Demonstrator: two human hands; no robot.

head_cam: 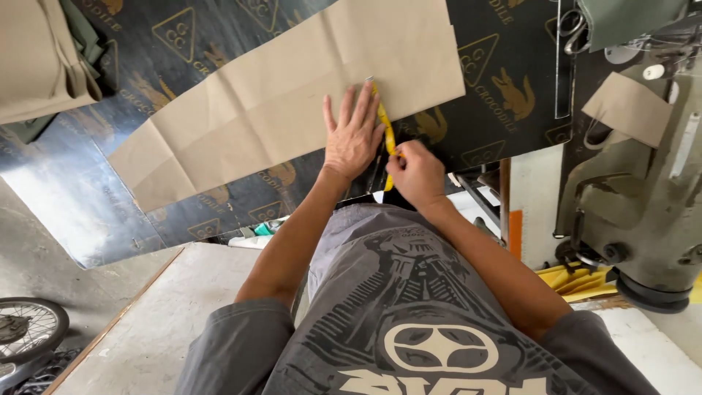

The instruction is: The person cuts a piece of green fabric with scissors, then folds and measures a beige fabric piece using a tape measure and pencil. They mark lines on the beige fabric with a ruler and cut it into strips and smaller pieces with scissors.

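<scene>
Where the yellow tape measure [385, 132] crosses the brown paper [292, 95] near the table's [80, 197] front edge, left hand [353, 135] presses flat, fingers spread — right hand [415, 174] pinches the tape, its lower end hidden.

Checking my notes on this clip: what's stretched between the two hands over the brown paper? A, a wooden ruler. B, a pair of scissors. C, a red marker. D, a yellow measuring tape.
D: a yellow measuring tape runs from under the left hand, flat on the brown paper, to the right hand pinching it.
</scene>
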